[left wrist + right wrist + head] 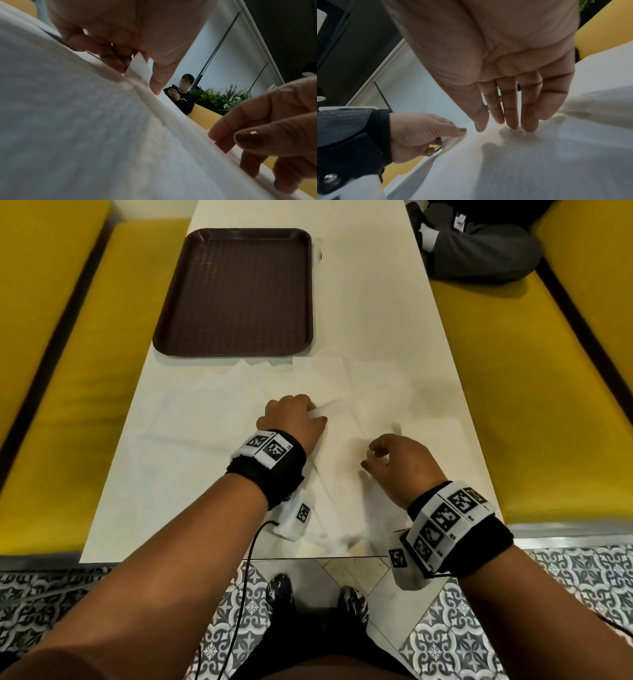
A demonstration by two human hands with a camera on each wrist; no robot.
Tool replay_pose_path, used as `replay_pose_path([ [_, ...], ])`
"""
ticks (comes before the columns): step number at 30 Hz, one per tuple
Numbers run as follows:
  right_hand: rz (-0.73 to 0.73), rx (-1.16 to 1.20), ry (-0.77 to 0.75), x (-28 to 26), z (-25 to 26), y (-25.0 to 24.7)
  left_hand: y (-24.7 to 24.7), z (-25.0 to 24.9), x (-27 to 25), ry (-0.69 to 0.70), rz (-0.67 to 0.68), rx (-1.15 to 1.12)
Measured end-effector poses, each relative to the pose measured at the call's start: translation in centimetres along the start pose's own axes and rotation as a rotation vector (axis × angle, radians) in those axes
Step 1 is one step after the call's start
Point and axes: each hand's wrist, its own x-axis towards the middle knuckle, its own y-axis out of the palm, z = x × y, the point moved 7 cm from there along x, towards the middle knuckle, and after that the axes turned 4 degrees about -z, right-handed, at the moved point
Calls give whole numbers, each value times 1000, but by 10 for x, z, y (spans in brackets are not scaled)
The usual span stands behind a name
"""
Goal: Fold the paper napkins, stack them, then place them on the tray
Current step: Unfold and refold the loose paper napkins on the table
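Several white paper napkins lie unfolded and overlapping on the near half of the white table. My left hand pinches a raised edge of one napkin between thumb and fingers; the left wrist view shows that pinch above the napkin. My right hand hovers just to the right, its fingers loosely extended with the tips touching the same napkin, as the right wrist view shows. The brown tray sits beyond on the left with nothing on it.
More napkins lie to the left and right. Yellow benches flank the table. A person in dark clothes sits on the far right bench. The table's near edge is just below my wrists.
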Motion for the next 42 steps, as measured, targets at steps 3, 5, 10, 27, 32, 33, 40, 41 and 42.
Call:
replay_pose_path([
  [3,-66,59,4,0,-1,-7,-11,-7,-1,70,-21,-238],
  [5,-148,91,-17,2,0,-17,-23,-12,-4,109,-40,-388],
  [10,-338,287,-179,5,27,-58,-55,-25,-13,234,-28,-510],
  [27,-64,639,-203,13,81,-65,-117,-29,-33,295,80,-805],
  [32,141,935,-108,1,80,-33,-121,-19,-33,234,73,-939],
  [33,154,943,-120,-1,81,-30,-121,-16,-33,219,69,-956],
  [40,76,1004,-162,-5,85,-33,-119,6,-26,176,-16,-928],
  [41,57,1010,-162,-5,83,-34,-117,10,-24,167,-44,-891],
  [42,44,1025,-158,-5,82,-35,-113,15,-22,145,-62,-852],
])
